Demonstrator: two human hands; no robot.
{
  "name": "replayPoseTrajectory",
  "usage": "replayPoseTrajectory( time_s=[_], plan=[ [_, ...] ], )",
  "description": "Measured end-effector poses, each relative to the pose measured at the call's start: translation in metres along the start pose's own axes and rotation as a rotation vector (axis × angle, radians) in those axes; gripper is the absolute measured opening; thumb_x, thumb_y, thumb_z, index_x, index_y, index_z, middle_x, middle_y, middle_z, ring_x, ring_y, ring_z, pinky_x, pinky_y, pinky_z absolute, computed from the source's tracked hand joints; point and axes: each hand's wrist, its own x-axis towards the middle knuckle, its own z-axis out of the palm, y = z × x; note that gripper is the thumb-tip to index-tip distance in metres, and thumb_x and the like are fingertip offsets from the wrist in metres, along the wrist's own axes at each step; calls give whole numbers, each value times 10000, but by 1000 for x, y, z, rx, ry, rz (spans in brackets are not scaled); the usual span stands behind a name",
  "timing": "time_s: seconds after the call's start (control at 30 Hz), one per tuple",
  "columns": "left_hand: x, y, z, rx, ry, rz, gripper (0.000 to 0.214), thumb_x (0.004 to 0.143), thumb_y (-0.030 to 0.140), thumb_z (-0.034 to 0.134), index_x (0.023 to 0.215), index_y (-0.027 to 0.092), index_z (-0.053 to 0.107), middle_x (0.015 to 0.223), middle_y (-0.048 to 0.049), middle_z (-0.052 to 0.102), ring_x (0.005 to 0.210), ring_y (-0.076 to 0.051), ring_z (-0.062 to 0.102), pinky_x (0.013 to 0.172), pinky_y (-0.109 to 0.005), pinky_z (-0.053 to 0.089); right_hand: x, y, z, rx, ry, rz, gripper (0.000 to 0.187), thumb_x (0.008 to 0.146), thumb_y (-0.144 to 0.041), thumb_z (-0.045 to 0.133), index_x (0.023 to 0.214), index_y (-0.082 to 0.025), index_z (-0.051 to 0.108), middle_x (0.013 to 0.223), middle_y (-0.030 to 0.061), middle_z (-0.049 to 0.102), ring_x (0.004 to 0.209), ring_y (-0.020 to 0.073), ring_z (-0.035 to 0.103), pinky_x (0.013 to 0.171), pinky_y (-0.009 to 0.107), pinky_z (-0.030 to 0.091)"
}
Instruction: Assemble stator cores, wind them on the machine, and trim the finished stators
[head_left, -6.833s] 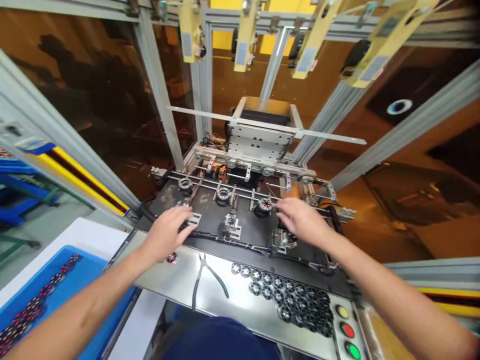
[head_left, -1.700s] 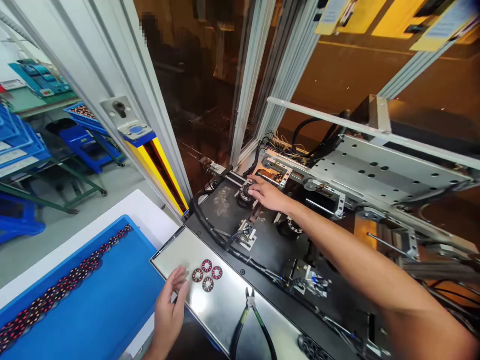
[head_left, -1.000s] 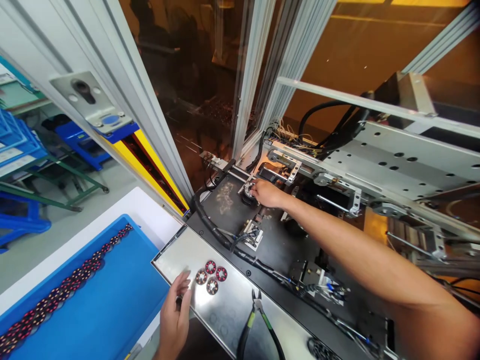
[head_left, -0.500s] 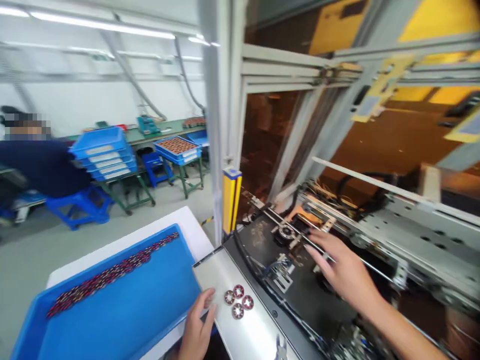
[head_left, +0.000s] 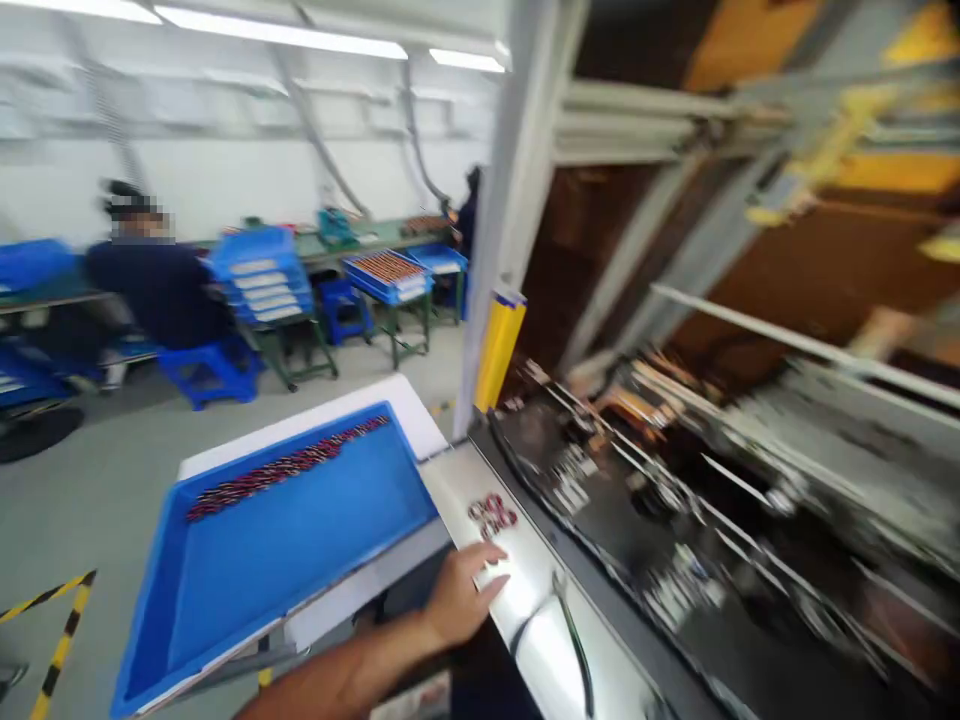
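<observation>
I am holding my empty-looking left hand point(head_left: 466, 592), finger and thumb parted, just beside the small reddish rings point(head_left: 495, 517) on the metal ledge point(head_left: 525, 560), my right hand being out of view, and I am judging this a pick-up step, next calling for pinching just one cleanly.

One camera, worn on the head, looks forward and down from above the bare left hand point(head_left: 465, 597) — nearest the lens, low in the middle of the view. It faces between a shallow blue plastic tray point(head_left: 300, 535) on the left and a flat black machine bed point(head_left: 626, 550) on the right, reaching a distant white wall point(head_left: 225, 165) — wide, with the right side blurred.
</observation>
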Motion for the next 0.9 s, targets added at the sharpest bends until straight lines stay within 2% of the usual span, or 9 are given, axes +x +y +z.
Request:
replayPoseTrajectory(
  time_s=[0.07,0.1,0.13,0.2,0.27,0.43,0.67,0.8,0.9],
  plan=[
    [-1,5,7,-26,-98,-22,222,862,349,649,995,208,759,1058,-102,766,1015,-245,697,963,-395,526,-68,-9,-23,-148,-36,25,648,795,-413,601,1416,-520,454,1310,5,665,1199,374,628,635,530,645],
    [0,4,11,-40,-154,-29,236,867,344,647,1029,204,747,1113,-104,749,1070,-243,675,1004,-395,501,-94,-14,-30,-261,-64,-71,624,869,-330,552,1478,-374,427,1295,104,672,1148,383,662,649,533,651],
    [0,1,15,-51,-207,-34,251,878,344,636,1059,202,735,1158,-104,731,1099,-238,658,1029,-388,483,-113,-16,-34,-324,-121,-44,583,902,-297,548,1474,-277,437,1313,153,653,1192,383,635,762,556,640],
    [1,-7,23,-57,-293,-46,260,886,347,630,1072,190,721,1171,-106,714,1071,-230,657,1021,-373,484,-135,-10,-38,-404,-195,63,490,933,-259,560,1409,-173,490,1365,194,603,1301,374,546,950,572,567],
    [-3,-13,27,-42,-350,-53,261,887,353,630,1060,178,717,1146,-106,717,1014,-223,672,973,-359,510,-140,2,-41,-438,-225,145,395,947,-236,561,1331,-147,541,1352,198,602,1339,363,499,1003,584,517],
    [-15,-18,24,14,-378,-63,276,863,374,654,1031,168,726,1061,-99,743,906,-215,702,883,-349,556,-119,20,-44,-444,-253,187,252,958,-202,542,1185,-128,621,1277,197,614,1257,341,522,987,533,493],
    [-14,-22,17,-9,-338,-158,317,845,416,664,1044,179,729,1086,-100,737,940,-227,694,921,-367,541,-69,40,-28,-484,-451,265,177,865,-182,662,1035,-134,643,1133,182,620,955,311,577,793,423,481],
    [-19,-25,6,-53,-302,-250,342,825,438,683,1029,167,732,1026,-105,743,920,-240,682,905,-383,525,-51,50,-29,-435,-556,166,204,771,-125,734,938,-161,622,966,116,641,877,278,594,782,385,474],
    [-12,-20,7,-122,-303,-312,347,808,449,707,1006,165,737,986,-101,744,908,-240,666,905,-384,503,-36,52,-31,-353,-584,35,199,738,-76,701,884,-168,602,952,107,645,873,259,618,814,382,492]
  ],
)
